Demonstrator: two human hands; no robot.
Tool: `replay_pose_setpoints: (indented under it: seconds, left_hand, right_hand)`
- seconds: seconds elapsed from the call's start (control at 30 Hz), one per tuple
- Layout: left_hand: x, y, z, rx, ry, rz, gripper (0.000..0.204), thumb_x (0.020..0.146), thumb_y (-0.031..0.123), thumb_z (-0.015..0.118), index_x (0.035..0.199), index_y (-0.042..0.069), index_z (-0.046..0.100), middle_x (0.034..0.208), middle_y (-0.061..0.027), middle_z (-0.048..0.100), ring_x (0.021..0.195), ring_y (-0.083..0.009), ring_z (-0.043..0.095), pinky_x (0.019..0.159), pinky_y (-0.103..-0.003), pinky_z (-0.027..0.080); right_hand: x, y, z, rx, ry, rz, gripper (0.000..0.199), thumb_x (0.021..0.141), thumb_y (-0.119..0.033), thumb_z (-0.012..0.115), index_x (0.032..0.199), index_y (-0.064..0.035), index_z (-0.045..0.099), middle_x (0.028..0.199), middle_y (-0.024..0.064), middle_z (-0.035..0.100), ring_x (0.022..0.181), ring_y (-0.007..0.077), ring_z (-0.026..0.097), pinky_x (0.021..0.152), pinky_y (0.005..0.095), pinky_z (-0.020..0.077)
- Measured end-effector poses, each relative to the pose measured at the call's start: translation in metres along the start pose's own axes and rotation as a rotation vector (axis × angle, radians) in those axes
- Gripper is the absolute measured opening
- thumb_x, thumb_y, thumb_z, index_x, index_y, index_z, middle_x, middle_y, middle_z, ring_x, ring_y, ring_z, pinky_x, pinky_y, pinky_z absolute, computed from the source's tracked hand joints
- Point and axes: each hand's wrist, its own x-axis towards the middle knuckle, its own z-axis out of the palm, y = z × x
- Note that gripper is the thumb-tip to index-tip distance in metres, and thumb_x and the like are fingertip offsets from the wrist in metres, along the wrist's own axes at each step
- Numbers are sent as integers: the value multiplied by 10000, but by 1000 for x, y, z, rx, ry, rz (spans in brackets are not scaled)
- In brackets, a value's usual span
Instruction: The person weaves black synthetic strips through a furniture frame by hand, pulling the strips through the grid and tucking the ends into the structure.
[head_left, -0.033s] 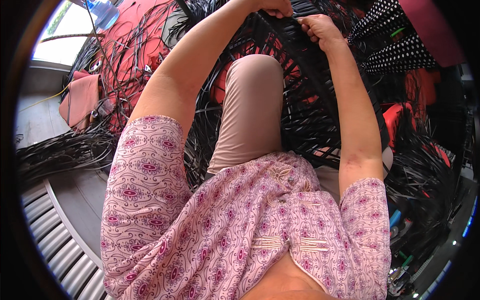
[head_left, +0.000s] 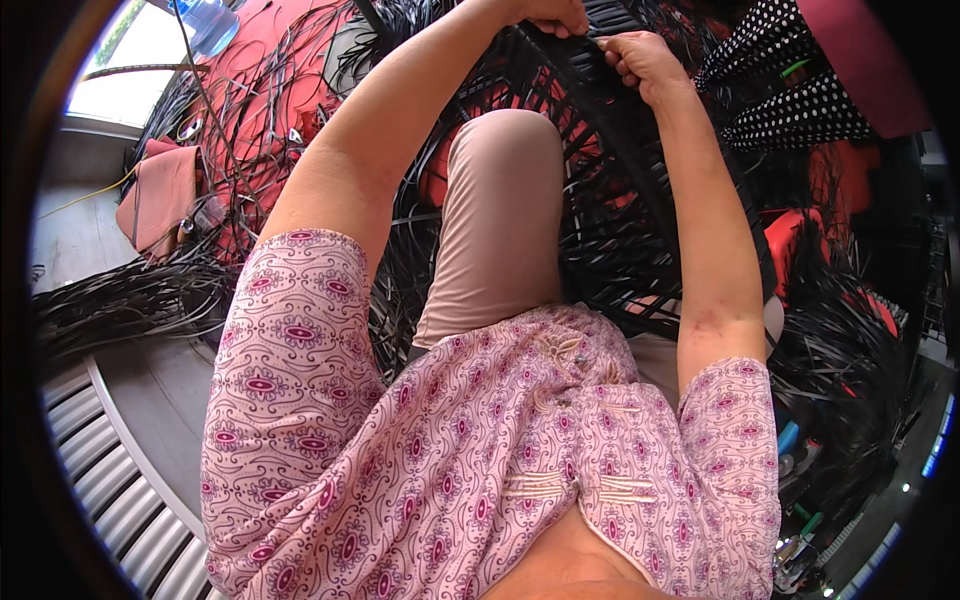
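So both hands are held up at the far end of a black woven piece, close to each other but not touching. The woven piece [head_left: 625, 250] is set just right of the raised knee in beige trousers [head_left: 505, 190], stretching from near the lap to the far edge of the view. The left hand [head_left: 550, 16] is partly cut off by that edge; its fingers are curled down at the work, but whether anything's pinched can't be told. On the right hand [head_left: 643, 64], thumb and forefinger are pressed together at the tips and the other fingers are tucked in — anything between them is too small to make out.

The red sheet [head_left: 258, 120] at far left is littered with loose black strips, and a thicker bundle of strips [head_left: 120, 315] is seen nearer on the left. Dotted black-and-white cloth [head_left: 765, 45] can be spotted at far right.
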Motion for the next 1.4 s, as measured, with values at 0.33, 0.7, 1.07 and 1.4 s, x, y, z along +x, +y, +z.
replay_pose_setpoints:
  seconds: [0.33,0.7,1.07,1.4]
  left_hand:
    - [-25,17,6,-182,115,-45,190,830,185,682,990,92,723,783,33,670,652,-51,604,587,-205,462]
    - [-9,6,-11,3,-4,-166,129,824,209,654,874,96,693,744,54,637,588,-56,580,505,-222,443]
    - [-24,12,-39,15,179,-145,202,835,222,634,898,49,718,735,-37,685,589,-118,643,532,-278,520]
    - [-48,54,-107,-63,361,69,183,797,213,643,749,38,667,634,-15,596,557,-125,577,488,-269,466]
  right_hand:
    - [5,-12,1,174,-27,242,134,934,-105,565,920,-66,693,644,-15,615,465,31,476,406,217,306]
    - [-4,-15,25,-54,91,61,118,883,-117,639,930,-39,714,691,2,637,519,55,515,452,212,377]
    - [-14,-14,29,-671,312,-587,293,757,-70,596,1027,-7,692,979,197,701,948,339,670,897,401,508]
    - [22,-48,27,-89,255,-718,185,868,-171,675,968,-19,703,813,73,697,720,163,662,665,283,516]
